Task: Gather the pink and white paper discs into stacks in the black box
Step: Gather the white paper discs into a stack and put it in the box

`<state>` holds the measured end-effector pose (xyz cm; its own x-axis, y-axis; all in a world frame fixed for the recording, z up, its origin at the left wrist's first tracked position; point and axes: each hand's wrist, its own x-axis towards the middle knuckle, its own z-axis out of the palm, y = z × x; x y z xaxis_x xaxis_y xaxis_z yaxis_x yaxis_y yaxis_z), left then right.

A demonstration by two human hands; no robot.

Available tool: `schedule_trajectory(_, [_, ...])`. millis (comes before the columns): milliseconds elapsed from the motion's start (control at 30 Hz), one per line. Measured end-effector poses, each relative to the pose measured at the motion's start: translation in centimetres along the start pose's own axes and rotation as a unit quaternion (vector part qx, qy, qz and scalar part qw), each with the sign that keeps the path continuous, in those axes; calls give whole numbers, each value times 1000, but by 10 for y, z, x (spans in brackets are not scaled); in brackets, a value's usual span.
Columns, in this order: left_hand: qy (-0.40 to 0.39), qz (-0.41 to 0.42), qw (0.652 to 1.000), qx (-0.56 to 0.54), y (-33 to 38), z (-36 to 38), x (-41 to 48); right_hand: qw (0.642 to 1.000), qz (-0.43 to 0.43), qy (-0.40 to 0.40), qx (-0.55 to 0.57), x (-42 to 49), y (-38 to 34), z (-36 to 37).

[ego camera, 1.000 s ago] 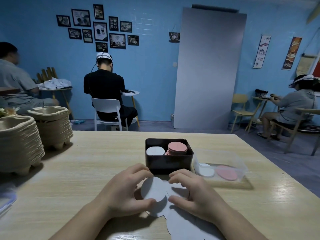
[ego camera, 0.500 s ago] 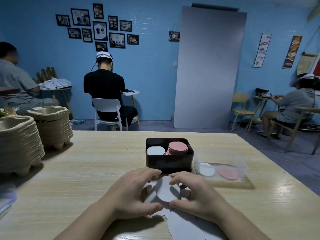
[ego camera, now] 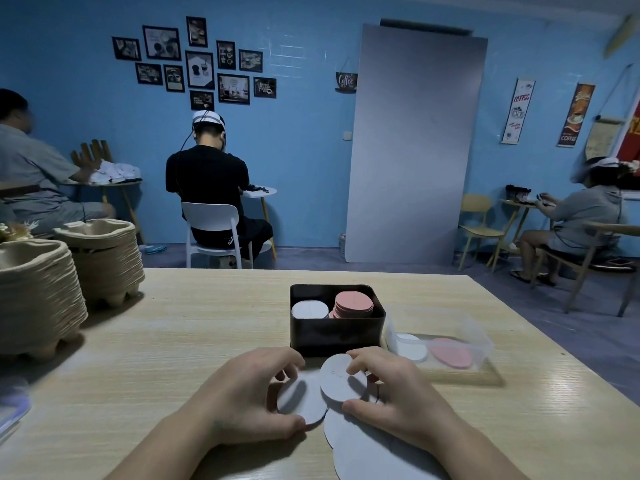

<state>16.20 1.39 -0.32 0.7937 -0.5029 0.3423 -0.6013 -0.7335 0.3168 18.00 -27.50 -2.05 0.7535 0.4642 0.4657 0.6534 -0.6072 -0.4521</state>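
White disc (ego camera: 298,402) is pinched by the left grip (ego camera: 242,396); the right grip (ego camera: 398,393) pinches a second disc (ego camera: 341,382). Black box (ego camera: 337,333) sits just beyond.

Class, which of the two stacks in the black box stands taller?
The pink stack, on the right; the white stack beside it sits clearly lower.

black box (ego camera: 337,332) | pink stack (ego camera: 354,301) | white stack (ego camera: 309,310) (greyish) | pale woodgrain table (ego camera: 173,341)
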Motion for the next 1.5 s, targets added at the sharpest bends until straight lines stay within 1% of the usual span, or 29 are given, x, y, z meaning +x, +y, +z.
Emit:
schedule_trajectory(200, [66,-5,998,4,-4,-5,0,999,23,7,-31,0,1,-2])
schedule_trajectory(367, [92,32,995,6,4,1,3,998,-12,-1,-54,0,-5,1])
schedule_trajectory(600, [100,63,993,21,15,11,7,996,-68,-2,-62,2,-19,-1])
schedule_trajectory(700, [102,78,991,30,18,15,8,994,-79,-12,-73,2,-23,-1])
schedule_trajectory(800, [111,87,989,34,19,16,9,995,-75,-10,-61,3,-24,-1])
schedule_trajectory(1000, [118,55,992,1,10,17,7,998,-63,20,-14,2,-20,-3])
schedule_trajectory(1200, [131,80,988,-10,11,20,8,998,-64,10,26,5,-18,0])
schedule_trajectory(1500, [135,92,987,-10,14,20,10,997,-77,12,4,3,-16,0])
